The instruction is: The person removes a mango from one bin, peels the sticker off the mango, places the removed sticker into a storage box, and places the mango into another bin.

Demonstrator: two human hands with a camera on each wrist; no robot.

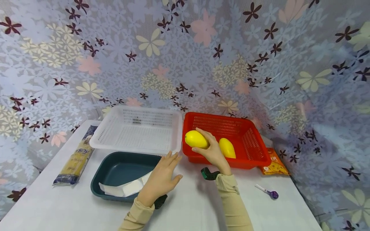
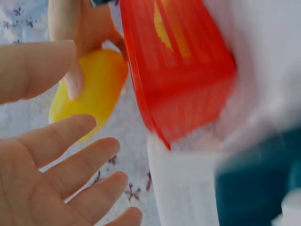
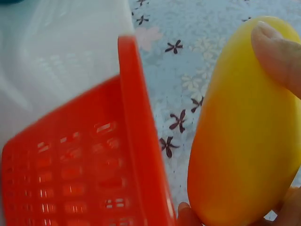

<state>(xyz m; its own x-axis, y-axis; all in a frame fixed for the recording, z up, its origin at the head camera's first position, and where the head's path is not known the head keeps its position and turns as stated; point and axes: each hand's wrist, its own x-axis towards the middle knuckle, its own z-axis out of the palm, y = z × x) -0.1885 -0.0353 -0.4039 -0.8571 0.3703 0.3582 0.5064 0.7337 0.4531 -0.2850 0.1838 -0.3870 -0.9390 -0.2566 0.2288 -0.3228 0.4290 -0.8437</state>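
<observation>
My right hand (image 1: 214, 154) grips a yellow mango (image 1: 196, 140) above the left end of the red basket (image 1: 245, 146), thumb on one side and fingers on the other. In the right wrist view the mango (image 3: 249, 127) fills the right side, with the basket's rim (image 3: 141, 127) beside it. A second yellow mango (image 1: 227, 148) lies inside the red basket. My left hand (image 1: 160, 179) hovers over the right end of the dark green tray (image 1: 124, 173), holding nothing, its fingers spread. White folded paper (image 1: 128, 188) lies in the tray, partly hidden by that hand.
A white basket (image 1: 136, 133) stands behind the green tray, beside the red one. A long pasta packet (image 1: 76, 158) lies at the left. Right of the red basket are an orange snack bag (image 1: 276, 164) and a purple lollipop (image 1: 272, 194). Patterned cloth (image 1: 185, 57) hangs behind.
</observation>
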